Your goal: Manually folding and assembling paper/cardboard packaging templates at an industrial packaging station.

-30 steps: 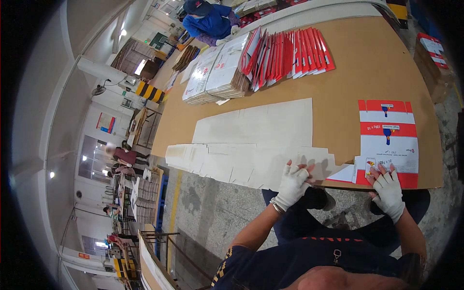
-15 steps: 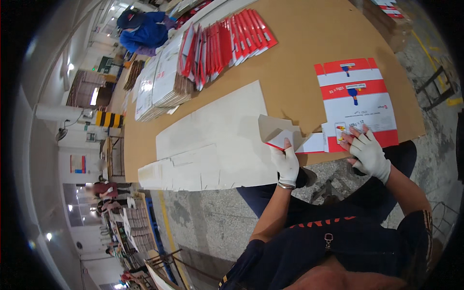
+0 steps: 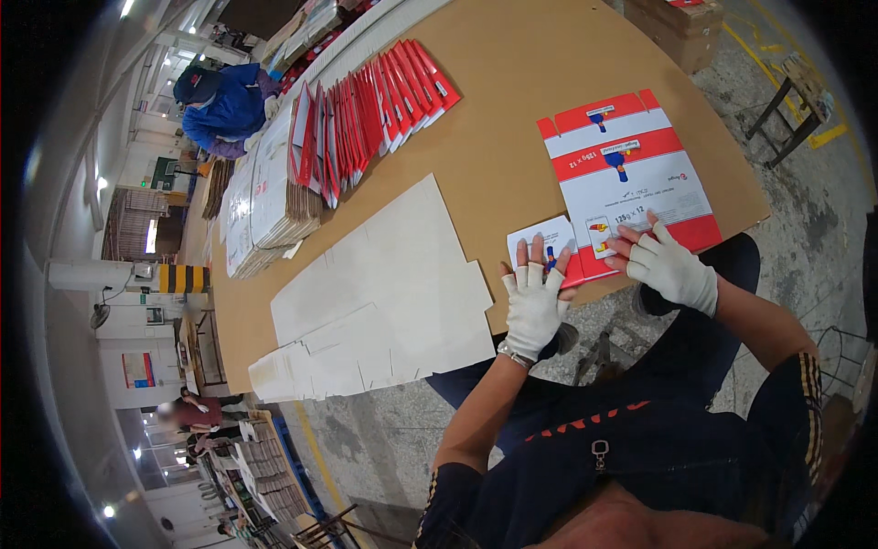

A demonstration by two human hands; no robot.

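A flat red and white printed carton (image 3: 631, 188) lies near the front edge of the cardboard-covered table, on the right. My left hand (image 3: 536, 306), in a white fingerless glove, rests with spread fingers on the small printed flap (image 3: 549, 240) at the carton's left side. My right hand (image 3: 672, 270), gloved the same way, lies with stretched fingers on the carton's lower part. Neither hand grips anything. Left of the flap, a pale flat cardboard blank (image 3: 384, 293) lies plain side up.
Toward the far left stand a row of red and white folded cartons (image 3: 375, 110) and a stack of flat white cartons (image 3: 270, 206). A person in blue (image 3: 219, 105) stands behind them. A brown box (image 3: 677, 32) is at the far right; stacked cardboard (image 3: 265, 467) stands lower left.
My left hand has let go of the lifted flap, which now lies flat with its printed side up under my spread fingers. My right hand stays on the carton. The whole view has shifted.
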